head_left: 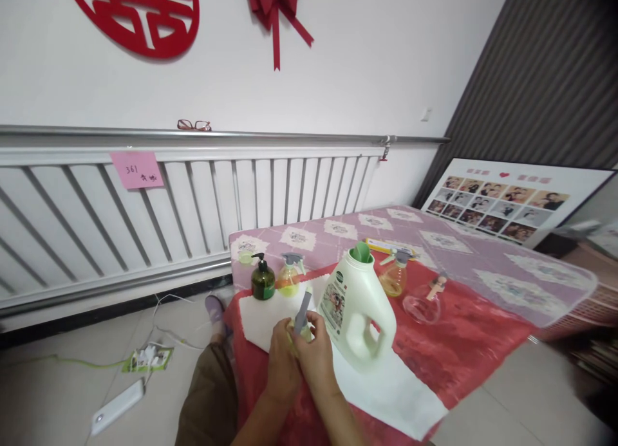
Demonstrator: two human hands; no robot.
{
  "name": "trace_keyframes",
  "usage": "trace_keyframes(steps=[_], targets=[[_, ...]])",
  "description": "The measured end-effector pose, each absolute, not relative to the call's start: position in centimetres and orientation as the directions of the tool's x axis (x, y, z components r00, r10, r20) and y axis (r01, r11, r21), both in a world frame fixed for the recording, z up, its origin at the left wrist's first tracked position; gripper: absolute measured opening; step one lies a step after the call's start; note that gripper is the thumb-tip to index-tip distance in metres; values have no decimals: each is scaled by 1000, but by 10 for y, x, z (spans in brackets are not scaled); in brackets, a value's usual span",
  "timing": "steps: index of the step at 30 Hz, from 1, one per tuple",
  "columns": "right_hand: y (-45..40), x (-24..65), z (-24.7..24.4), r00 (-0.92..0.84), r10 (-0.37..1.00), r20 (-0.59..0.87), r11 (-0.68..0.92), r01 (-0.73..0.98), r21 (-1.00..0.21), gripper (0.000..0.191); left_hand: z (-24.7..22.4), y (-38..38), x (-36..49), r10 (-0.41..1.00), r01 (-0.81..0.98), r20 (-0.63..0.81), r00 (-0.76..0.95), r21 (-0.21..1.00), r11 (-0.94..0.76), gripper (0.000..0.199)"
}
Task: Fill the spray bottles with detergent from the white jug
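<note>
My left hand (282, 356) is wrapped round the body of a small spray bottle (303, 313). At its grey trigger head, my right hand (316, 349) has its fingers closed. Most of the bottle's body is hidden by my hands. Just right of them stands a large pale green detergent jug (360, 311), upright, with a green cap or spout (361, 253) at its mouth. Behind my hands are a dark green pump bottle (263, 280) and a clear spray bottle (288, 275) with yellow liquid. Another spray bottle (394, 275) with yellow liquid stands behind the jug.
White paper (391, 394) lies over a red cloth (468, 317) on the patterned table (449, 243). A clear plastic item (422, 309) and a yellow box (386, 246) lie beyond the jug. A radiator (212, 201) lines the wall; a power strip (147, 359) is on the floor.
</note>
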State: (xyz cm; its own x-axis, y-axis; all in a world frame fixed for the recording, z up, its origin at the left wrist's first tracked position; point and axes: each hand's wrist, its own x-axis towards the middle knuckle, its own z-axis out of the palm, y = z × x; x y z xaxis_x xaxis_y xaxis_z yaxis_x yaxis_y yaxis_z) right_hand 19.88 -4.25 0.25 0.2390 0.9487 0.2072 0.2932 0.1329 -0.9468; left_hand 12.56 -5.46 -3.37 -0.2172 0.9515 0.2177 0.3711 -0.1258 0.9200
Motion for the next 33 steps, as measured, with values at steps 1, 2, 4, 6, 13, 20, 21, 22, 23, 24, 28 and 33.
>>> trace_keyframes(steps=[1,2,4,6,13,20,21,22,23,24,28,33], targets=[[-41,197,2,243,948,204,131,287,-949,30,-33,-55,125,950,373,221,-220,919,-128,42],[-41,196,1,250,947,203,129,282,-951,27,-32,-55,126,947,382,230,-226,915,-131,42],[-41,196,1,259,943,207,133,275,-952,23,-33,-54,126,942,407,245,-231,904,-135,41],[-42,199,1,249,942,227,156,274,-949,22,-36,-53,127,937,427,259,-233,893,-141,41],[-43,207,2,102,944,315,276,284,-918,30,-50,-49,126,933,422,278,-230,892,-162,41],[-37,204,-2,203,933,296,223,317,-922,37,-55,-46,125,922,416,307,-237,889,-189,43],[-37,204,0,190,931,313,242,323,-915,34,-55,-46,126,917,424,315,-243,885,-192,44],[-38,205,1,174,928,331,262,328,-907,30,-55,-46,126,913,434,325,-246,879,-195,45],[-38,206,2,156,925,347,282,333,-900,27,-54,-46,126,910,444,332,-247,874,-199,46],[-39,206,3,139,923,359,297,337,-893,23,-53,-46,126,909,450,337,-246,870,-201,46],[-41,205,5,134,925,356,294,341,-893,27,-49,-47,126,917,437,315,-246,880,-185,40],[-38,204,7,159,928,336,265,350,-898,25,-49,-46,125,930,365,259,-263,919,-152,36]])
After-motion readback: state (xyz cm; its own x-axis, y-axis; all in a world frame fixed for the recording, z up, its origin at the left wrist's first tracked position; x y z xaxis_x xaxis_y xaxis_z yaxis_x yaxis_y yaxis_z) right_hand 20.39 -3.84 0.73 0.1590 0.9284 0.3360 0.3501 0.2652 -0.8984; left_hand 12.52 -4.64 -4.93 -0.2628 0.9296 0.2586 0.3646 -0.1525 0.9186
